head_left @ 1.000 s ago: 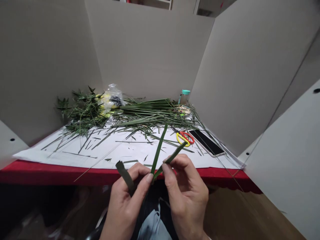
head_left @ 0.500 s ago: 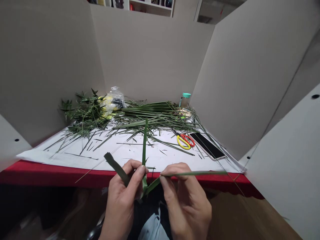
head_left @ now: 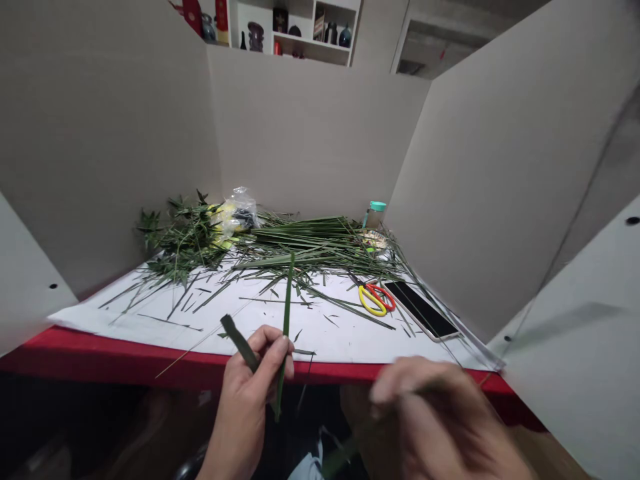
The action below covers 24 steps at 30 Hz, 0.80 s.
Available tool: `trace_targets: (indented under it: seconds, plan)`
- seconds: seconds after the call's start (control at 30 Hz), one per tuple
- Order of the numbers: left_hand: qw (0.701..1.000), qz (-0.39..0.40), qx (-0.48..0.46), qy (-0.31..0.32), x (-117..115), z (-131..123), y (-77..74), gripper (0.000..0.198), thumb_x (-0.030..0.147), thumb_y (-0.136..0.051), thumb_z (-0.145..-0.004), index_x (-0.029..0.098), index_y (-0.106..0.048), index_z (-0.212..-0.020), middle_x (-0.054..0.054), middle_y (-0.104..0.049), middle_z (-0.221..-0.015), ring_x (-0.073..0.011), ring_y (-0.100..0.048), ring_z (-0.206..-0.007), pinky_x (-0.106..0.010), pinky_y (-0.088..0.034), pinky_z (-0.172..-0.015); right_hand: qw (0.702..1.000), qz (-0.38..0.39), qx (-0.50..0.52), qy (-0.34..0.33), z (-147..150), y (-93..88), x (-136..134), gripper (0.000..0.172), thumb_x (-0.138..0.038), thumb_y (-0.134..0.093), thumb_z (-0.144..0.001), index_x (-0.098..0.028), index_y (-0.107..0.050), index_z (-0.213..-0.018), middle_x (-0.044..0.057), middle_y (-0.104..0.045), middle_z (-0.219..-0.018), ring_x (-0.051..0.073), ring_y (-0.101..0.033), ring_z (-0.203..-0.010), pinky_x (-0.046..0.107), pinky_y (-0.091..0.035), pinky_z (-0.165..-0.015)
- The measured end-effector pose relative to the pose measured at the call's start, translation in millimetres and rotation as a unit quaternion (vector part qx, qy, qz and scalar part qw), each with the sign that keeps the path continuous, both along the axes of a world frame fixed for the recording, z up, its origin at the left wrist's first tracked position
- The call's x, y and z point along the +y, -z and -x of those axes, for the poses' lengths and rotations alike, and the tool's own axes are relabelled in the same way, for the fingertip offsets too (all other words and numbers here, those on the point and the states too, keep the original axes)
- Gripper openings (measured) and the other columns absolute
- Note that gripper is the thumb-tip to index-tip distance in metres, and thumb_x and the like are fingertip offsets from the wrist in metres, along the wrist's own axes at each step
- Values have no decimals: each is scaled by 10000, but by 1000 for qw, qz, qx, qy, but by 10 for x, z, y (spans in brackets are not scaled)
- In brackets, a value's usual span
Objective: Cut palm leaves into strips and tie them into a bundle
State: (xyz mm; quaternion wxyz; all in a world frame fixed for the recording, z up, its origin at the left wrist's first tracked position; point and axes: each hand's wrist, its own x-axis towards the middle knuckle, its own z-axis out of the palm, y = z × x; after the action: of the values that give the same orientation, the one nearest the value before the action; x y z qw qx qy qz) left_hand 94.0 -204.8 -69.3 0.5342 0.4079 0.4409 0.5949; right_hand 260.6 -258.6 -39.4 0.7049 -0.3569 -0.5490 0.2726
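Note:
My left hand (head_left: 250, 393) pinches green leaf strips between thumb and fingers. One narrow strip (head_left: 287, 300) stands upright from the pinch, its lower end hanging below the thumb. A wider folded strip (head_left: 241, 343) sticks out to the upper left behind the thumb. Lower right, my right hand (head_left: 440, 420) is smeared by motion, its fingers closed on another leaf strip (head_left: 345, 457), which slants down to the left and is blurred. The two hands are well apart, both at the near edge of the table. Where the strips meet inside my left fingers is hidden.
Scissors (head_left: 373, 300) with yellow and red handles lie beside a phone (head_left: 423, 311). Behind are a pile of long leaves (head_left: 310, 233), leafy sprigs (head_left: 175, 247), a plastic bag (head_left: 243, 207) and a teal-lidded jar (head_left: 375, 215). Grey panels (head_left: 320, 133) surround the white-covered table (head_left: 200, 333).
My right hand has moved right and toward me, away from the left hand, drawing its strip along. My left hand keeps its pinch. The camera view has tilted up slightly.

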Motion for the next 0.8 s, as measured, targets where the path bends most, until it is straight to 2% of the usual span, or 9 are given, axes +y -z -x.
trace_targets:
  seconds: [0.07,0.13,0.33,0.43,0.5,0.57,0.63,0.73,0.8]
  plan:
    - [999,18,-19,42,-79,2,9,219,355,-746,-766,187,-614,-723,57,-487,-565,-83,-410,-482,-183,-360,-459,992,116,14,-48,162,57,78,129,-309,-647,-905,-227,-650,-805,8,-633,-691,130,-582,-593,224,-489,-539]
    - [996,32,-40,71,-152,9,6,219,364,-749,-772,192,-617,-740,61,-480,-553,-81,-421,-484,-174,-367,-465,977,180,47,-101,306,106,161,226,-392,-662,-881,-191,-623,-785,-10,-585,-674,95,-505,-554,202,-440,-522]
    - [992,39,-60,106,-262,21,-84,231,411,-743,-778,219,-638,-854,57,-510,-541,-100,-517,-496,-172,-420,-485,949,231,119,-181,408,133,238,333,-465,-707,-820,-175,-551,-767,-15,-600,-675,58,-430,-488,188,-349,-475]
    - [996,37,-36,77,-270,34,-93,347,444,-726,-784,268,-629,-1066,44,-569,-600,-131,-564,-533,-203,-468,-513,937,252,104,-217,399,139,225,352,-479,-698,-821,-177,-530,-755,-20,-584,-620,61,-423,-475,186,-327,-459]
    - [998,33,-7,51,-270,54,-61,387,436,-738,-770,273,-635,-1106,17,-630,-711,-154,-607,-620,-223,-514,-576,931,264,79,-240,403,146,216,361,-494,-684,-826,-176,-526,-761,-15,-581,-624,66,-436,-491,187,-332,-467]
    - [998,37,8,46,-272,75,-19,333,417,-750,-757,250,-675,-1036,-10,-660,-817,-169,-626,-681,-242,-544,-628,926,281,66,-242,418,155,204,363,-495,-688,-815,-175,-528,-754,-22,-563,-624,64,-442,-492,189,-337,-479]
    - [997,46,3,62,-279,90,9,278,405,-742,-761,231,-696,-974,-24,-665,-853,-167,-611,-651,-259,-553,-615,929,290,51,-223,437,169,191,352,-480,-693,-801,-181,-523,-724,-39,-526,-579,67,-433,-476,192,-332,-469]
    - [997,21,4,73,-297,104,5,210,394,-729,-773,214,-707,-878,-18,-640,-765,-166,-594,-624,-246,-541,-581,944,271,0,-187,453,211,162,311,-433,-662,-806,-202,-498,-677,-48,-485,-516,90,-419,-477,196,-323,-439]
    - [998,-12,27,62,-303,113,-19,188,389,-726,-779,209,-704,-828,-17,-637,-745,-169,-609,-658,-223,-536,-602,955,249,-51,-154,449,258,133,257,-363,-648,-799,-208,-503,-655,-40,-493,-539,108,-445,-522,203,-362,-470]
